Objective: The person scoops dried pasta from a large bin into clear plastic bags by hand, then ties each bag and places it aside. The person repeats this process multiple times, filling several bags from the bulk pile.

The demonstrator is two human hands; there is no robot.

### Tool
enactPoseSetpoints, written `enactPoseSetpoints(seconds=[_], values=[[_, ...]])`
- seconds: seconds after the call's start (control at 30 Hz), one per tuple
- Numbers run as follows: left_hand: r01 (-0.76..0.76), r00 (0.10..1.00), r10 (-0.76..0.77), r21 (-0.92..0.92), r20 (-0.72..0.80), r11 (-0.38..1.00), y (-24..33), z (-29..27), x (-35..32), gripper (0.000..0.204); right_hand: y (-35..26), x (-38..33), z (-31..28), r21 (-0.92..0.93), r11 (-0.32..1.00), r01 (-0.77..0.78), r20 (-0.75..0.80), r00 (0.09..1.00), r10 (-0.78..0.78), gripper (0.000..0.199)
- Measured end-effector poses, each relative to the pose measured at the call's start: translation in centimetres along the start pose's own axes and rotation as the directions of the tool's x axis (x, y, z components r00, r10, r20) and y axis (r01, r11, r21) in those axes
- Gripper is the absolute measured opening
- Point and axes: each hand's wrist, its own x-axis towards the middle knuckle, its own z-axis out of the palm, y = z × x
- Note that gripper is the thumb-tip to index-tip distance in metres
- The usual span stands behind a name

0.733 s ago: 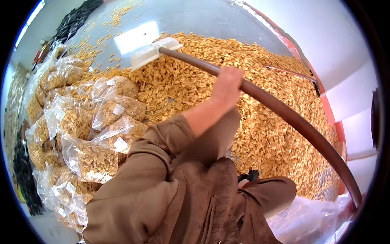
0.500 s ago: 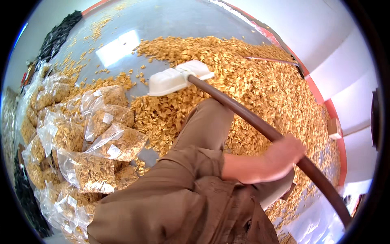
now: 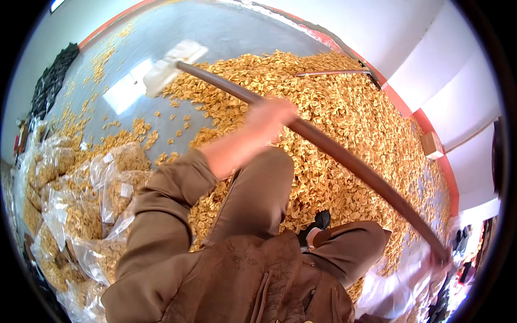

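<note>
The left hand (image 3: 272, 114) clamps one brown pole (image 3: 344, 159), the right hand (image 3: 440, 257), grip unclear, at its end, one white head (image 3: 160, 74) by one golden heap (image 3: 350, 129) along the grey floor (image 3: 221, 32)'s right edge, near white walls (image 3: 431, 70).

Left hand (image 3: 273, 114), one: blurred, at 12 o'clock in my feed, fingers curled closed. Left forearm (image 3: 229, 152), one: bare, angled toward 2 o'clock, elbow bent. Right hand (image 3: 437, 260), one: far out at my 4 o'clock, blurred, finger pose unreadable.
</note>
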Motion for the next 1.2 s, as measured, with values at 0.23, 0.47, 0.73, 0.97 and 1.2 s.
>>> enactPoseSetpoints(seconds=[0.23,0.47,0.73,0.97,1.2], values=[[0.434,0.901,-0.360,0.473,-0.243,0.767,-27.7,-6.3,-0.8,0.022,19.1,-4.0,26.5,0.032,0.943,-0.331,0.206,0.926,0.318,0.016],[0.383,0.839,-0.467,0.306,0.280,0.872,-16.3,0.0,6.7,0.007,5.8,4.0,10.2,-0.105,0.928,-0.358,0.247,0.894,0.373,0.021],[0.315,0.850,-0.168,-0.226,0.499,0.922,13.9,8.9,3.7,0.009,-14.8,-2.9,-2.6,-0.575,0.790,0.215,-0.276,0.857,-0.435,0.026],[-0.277,0.841,0.421,-0.399,0.339,0.874,31.0,8.8,-1.3,0.015,-16.2,-13.1,-2.0,-0.673,0.718,0.177,-0.398,0.733,-0.552,0.027],[-0.402,0.814,0.503,-0.346,0.289,0.848,23.3,12.6,0.7,0.005,-17.9,-16.8,-2.5,-0.713,0.673,0.196,-0.413,0.658,-0.630,0.028]])
